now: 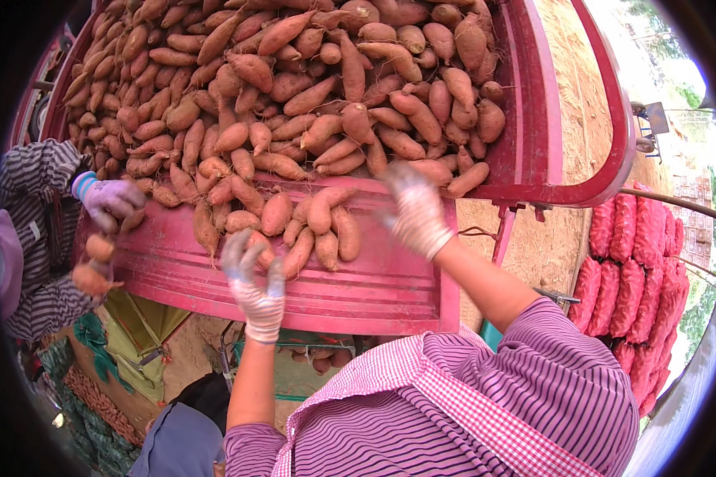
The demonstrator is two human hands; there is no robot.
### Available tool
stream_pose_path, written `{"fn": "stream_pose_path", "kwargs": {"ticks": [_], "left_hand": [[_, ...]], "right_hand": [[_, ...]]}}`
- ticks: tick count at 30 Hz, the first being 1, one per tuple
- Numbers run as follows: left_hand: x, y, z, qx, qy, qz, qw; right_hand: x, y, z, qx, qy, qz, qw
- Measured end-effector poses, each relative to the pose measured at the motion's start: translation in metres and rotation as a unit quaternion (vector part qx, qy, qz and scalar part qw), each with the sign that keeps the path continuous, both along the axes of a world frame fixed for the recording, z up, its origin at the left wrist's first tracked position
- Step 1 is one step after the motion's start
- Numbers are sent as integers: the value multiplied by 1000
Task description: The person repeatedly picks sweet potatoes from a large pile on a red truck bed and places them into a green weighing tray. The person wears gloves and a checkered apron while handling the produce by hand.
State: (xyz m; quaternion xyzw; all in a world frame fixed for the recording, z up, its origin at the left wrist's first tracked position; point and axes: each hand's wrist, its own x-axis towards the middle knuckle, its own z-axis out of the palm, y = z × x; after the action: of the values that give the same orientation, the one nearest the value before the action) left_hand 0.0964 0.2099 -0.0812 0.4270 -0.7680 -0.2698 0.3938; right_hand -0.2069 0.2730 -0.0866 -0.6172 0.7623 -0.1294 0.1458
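Both my hands wear pale striped work gloves with grey fingers. Spread fingers and thumb of my left hand (253, 286) are beside the near end of a sweet potato (261, 249), at the front of a small group on the red lowered tailgate (358, 298); contact is unclear. Blurred by motion, my right hand (416, 211) is over the tailgate's right side, at the lower edge of the large sweet potato heap (310, 95). Its thumb and fingers look apart, and I see nothing between them. Between my hands lie several loose sweet potatoes (345, 232).
At left, a co-worker's gloved hand (114, 201) works beside blurred sweet potatoes (90, 280). The cargo bed's red side wall (528, 101) and curved rail (617, 119) bound the right. Filled red mesh sacks (626, 286) are stacked beyond. A green-framed scale or stand (310, 369) sits below.
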Motion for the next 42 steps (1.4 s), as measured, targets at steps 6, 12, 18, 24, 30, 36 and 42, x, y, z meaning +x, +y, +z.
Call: {"fn": "stream_pose_path", "kwargs": {"ticks": [6,12,18,24,30,36,42], "left_hand": [[-97,36,-10,373,255,-88,888],[-144,58,-41,628,422,-16,654],[-134,46,-33,686,483,11,544],[-104,47,-85,710,495,-6,500],[-118,35,-63,739,507,-147,420],[-132,31,-18,613,369,-190,672],[-101,47,-63,529,338,-262,733]], "right_hand": [[-91,-1,-44,104,112,-91,984],[-41,6,7,82,-416,-79,902],[-83,-46,-51,48,85,-80,992],[-75,-29,-35,104,-159,-149,970],[-58,3,7,30,-356,4,934],[-122,-100,-29,9,86,-158,984],[-86,-62,-35,38,73,-16,997]]}}
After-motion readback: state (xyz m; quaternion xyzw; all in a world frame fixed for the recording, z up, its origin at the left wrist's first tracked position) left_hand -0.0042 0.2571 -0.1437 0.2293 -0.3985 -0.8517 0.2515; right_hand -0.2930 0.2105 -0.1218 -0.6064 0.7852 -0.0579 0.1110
